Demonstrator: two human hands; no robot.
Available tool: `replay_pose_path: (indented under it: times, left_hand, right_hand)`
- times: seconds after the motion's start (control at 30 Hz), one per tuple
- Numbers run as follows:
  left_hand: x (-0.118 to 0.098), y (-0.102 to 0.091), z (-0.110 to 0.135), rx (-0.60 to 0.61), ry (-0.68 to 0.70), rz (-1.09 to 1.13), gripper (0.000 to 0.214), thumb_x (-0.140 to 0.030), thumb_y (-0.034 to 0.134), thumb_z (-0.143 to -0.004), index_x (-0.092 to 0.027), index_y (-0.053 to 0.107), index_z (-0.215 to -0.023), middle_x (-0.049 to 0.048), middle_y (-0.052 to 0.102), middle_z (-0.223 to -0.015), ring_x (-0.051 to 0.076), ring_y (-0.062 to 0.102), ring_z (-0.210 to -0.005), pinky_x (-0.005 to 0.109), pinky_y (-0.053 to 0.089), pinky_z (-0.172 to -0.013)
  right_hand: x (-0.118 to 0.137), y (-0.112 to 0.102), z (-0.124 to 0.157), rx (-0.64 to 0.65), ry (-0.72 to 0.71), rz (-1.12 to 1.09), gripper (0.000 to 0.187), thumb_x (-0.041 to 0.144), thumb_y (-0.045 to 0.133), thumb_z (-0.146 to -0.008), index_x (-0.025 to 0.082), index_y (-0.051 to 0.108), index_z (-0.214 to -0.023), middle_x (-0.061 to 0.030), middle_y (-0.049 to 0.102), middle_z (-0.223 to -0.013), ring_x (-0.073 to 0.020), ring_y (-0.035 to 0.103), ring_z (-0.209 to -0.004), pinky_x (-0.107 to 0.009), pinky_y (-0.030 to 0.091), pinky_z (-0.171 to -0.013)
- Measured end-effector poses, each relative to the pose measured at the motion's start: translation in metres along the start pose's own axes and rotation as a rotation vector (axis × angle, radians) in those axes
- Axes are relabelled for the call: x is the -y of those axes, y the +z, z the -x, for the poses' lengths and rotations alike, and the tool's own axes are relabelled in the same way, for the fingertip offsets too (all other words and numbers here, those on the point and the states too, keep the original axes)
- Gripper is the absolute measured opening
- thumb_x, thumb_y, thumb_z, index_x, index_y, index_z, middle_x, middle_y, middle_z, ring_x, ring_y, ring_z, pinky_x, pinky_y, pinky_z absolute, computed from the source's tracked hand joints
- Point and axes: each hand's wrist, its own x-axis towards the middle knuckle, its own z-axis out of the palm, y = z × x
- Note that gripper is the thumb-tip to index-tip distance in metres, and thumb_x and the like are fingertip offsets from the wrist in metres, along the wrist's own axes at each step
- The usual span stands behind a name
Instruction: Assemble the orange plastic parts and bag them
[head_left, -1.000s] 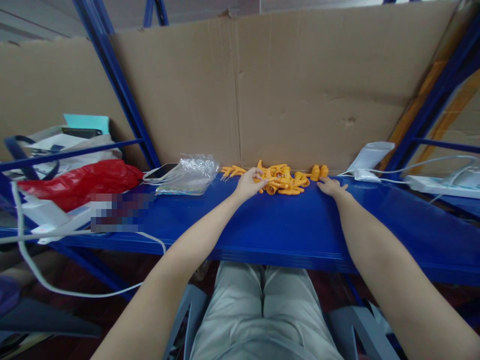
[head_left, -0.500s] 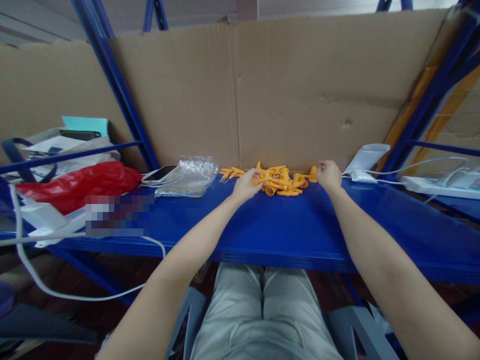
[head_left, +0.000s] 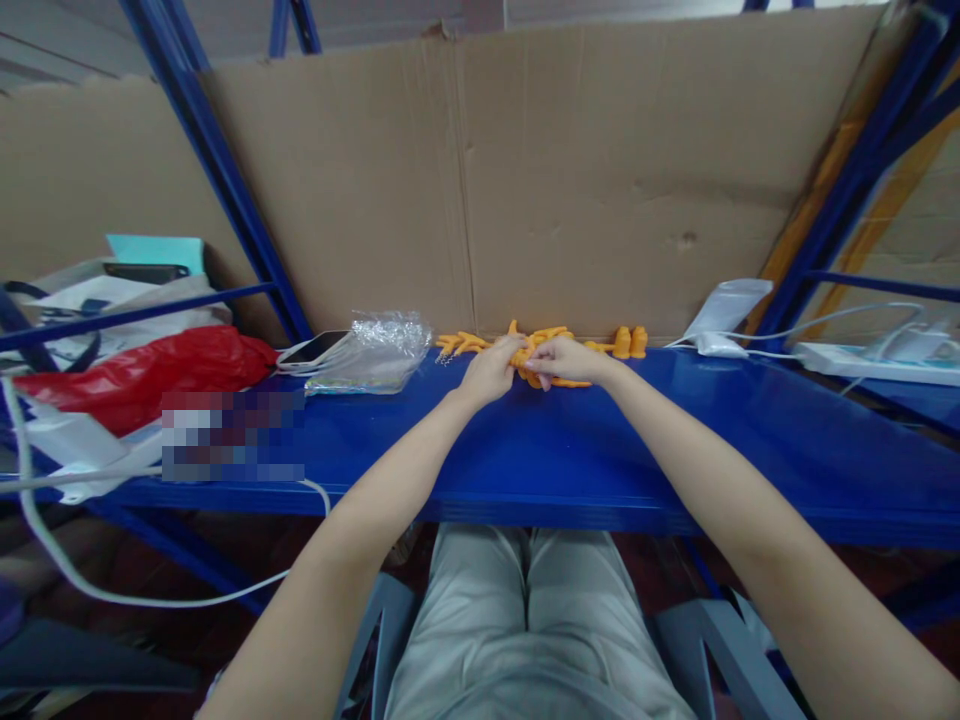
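Left grip: left hand (head_left: 489, 372) half closed, fingers bent together at the orange pieces (head_left: 553, 332); can't tell what's pinched.
Right grip: right hand (head_left: 568, 360) knuckles up, fingers curled down over the same orange pieces, fingertips just beside the left's; can't tell if anything's between them.
Orange pile: back of bench (head_left: 555, 450), 2 o'clock from left hand, partly under both hands. Count n/a, hands cover it.
Branchy orange pieces (head_left: 461, 343): 10–11 o'clock from left hand, overlapping, no clean count.
Standing orange caps (head_left: 630, 342): 2, upright side by side, 3 o'clock from right hand.
Clear plastic bag (head_left: 375, 355): 1, 9 o'clock from left hand.
Phone (head_left: 319, 347): 1, just past that bag, same heading.
Red bag (head_left: 150, 375): 1, 9 o'clock, farther out.
White packet (head_left: 727, 310): 1, 2–3 o'clock from right hand.
Power strip (head_left: 840, 360): 1 at 3 o'clock.
Cardboard (head_left: 600, 180): 12 o'clock, behind everything.
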Motion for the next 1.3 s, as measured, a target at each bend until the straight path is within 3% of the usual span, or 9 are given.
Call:
replay_pose_path:
  times: [0.17,0.4,0.5,0.57,0.63,0.73,0.93,1.1,1.3]
  left_hand:
    - [0.001,0.002,-0.001,-0.070,0.038,-0.020,0.054,-0.002,0.049,-0.077,-0.019,0.060,-0.127,0.0120,0.044,-0.157,0.026,0.045,-0.141,0.050,0.039,-0.115]
    - [-0.017,-0.009,-0.002,-0.176,-0.119,-0.062,0.057,-0.022,0.062,-0.083,-0.018,0.050,-0.138,0.0152,0.046,-0.154,0.030,0.043,-0.140,0.047,0.037,-0.113]
    - [-0.024,-0.014,-0.003,-0.182,-0.132,-0.043,0.037,-0.029,0.060,-0.088,-0.018,0.061,-0.124,0.0127,0.065,-0.132,0.027,0.057,-0.124,0.042,0.041,-0.106]
    - [-0.027,-0.015,-0.003,-0.092,-0.111,-0.002,0.023,-0.034,0.056,-0.092,-0.018,0.069,-0.103,0.0091,0.074,-0.103,0.024,0.066,-0.099,0.037,0.046,-0.095]
    - [-0.030,-0.013,-0.002,0.022,-0.084,0.065,0.026,-0.037,0.054,-0.094,-0.018,0.070,-0.087,0.0051,0.072,-0.080,0.019,0.066,-0.077,0.032,0.048,-0.082]
    - [-0.033,-0.005,-0.001,0.079,-0.093,0.180,0.023,-0.037,0.061,-0.090,-0.018,0.071,-0.081,0.0021,0.067,-0.068,0.016,0.062,-0.064,0.028,0.046,-0.069]
    - [-0.036,0.005,-0.004,0.117,-0.365,0.573,0.014,-0.027,0.063,-0.090,-0.015,0.069,-0.086,-0.0031,0.062,-0.056,0.008,0.048,-0.040,0.022,0.040,-0.048]
    - [-0.033,-0.002,-0.008,0.007,-0.553,0.803,0.011,-0.023,0.065,-0.090,-0.014,0.068,-0.085,-0.0039,0.059,-0.050,0.007,0.046,-0.035,0.020,0.037,-0.044]
    - [-0.020,-0.008,-0.011,-0.126,-0.821,1.030,0.015,-0.022,0.064,-0.091,-0.014,0.067,-0.079,-0.0002,0.067,-0.062,0.005,0.049,-0.040,0.020,0.043,-0.049]
  right_hand:
    - [0.006,0.007,0.000,-0.012,0.125,-0.206,0.035,0.033,0.068,-0.086,0.018,0.055,-0.057,0.0023,0.059,-0.048,-0.0078,0.053,-0.044,-0.021,0.046,-0.051]
    - [0.006,0.007,-0.002,-0.317,0.236,-0.370,0.036,0.024,0.077,-0.080,0.020,0.050,-0.056,0.0072,0.047,-0.042,-0.0052,0.043,-0.037,-0.017,0.042,-0.038]
    - [0.008,0.005,-0.003,-0.439,0.239,-0.440,0.041,0.026,0.074,-0.085,0.021,0.046,-0.056,0.0087,0.041,-0.039,-0.0035,0.036,-0.033,-0.015,0.038,-0.035]
    - [0.008,0.005,-0.005,-0.488,0.250,-0.482,0.041,0.026,0.071,-0.088,0.020,0.045,-0.057,0.0084,0.043,-0.039,-0.0030,0.037,-0.032,-0.014,0.037,-0.035]
    - [0.009,0.005,-0.006,-0.503,0.274,-0.517,0.038,0.024,0.068,-0.090,0.020,0.047,-0.059,0.0072,0.048,-0.041,-0.0034,0.040,-0.032,-0.014,0.036,-0.035]
    - [0.010,0.007,-0.006,-0.485,0.304,-0.551,0.031,0.022,0.067,-0.091,0.019,0.051,-0.064,0.0059,0.053,-0.044,-0.0043,0.043,-0.032,-0.015,0.035,-0.035]
    - [0.012,0.008,-0.003,-0.520,0.328,-0.579,0.026,0.020,0.067,-0.090,0.018,0.054,-0.067,0.0056,0.057,-0.049,-0.0043,0.043,-0.033,-0.016,0.037,-0.036]
    - [0.011,0.008,-0.004,-0.555,0.298,-0.588,0.002,0.016,0.066,-0.090,0.017,0.065,-0.091,0.0020,0.070,-0.069,-0.0046,0.050,-0.040,-0.016,0.039,-0.038]
    - [0.010,0.010,-0.006,-0.522,0.249,-0.581,0.037,0.012,0.070,-0.083,0.017,0.067,-0.120,-0.0036,0.075,-0.094,-0.0061,0.060,-0.054,-0.016,0.048,-0.045]
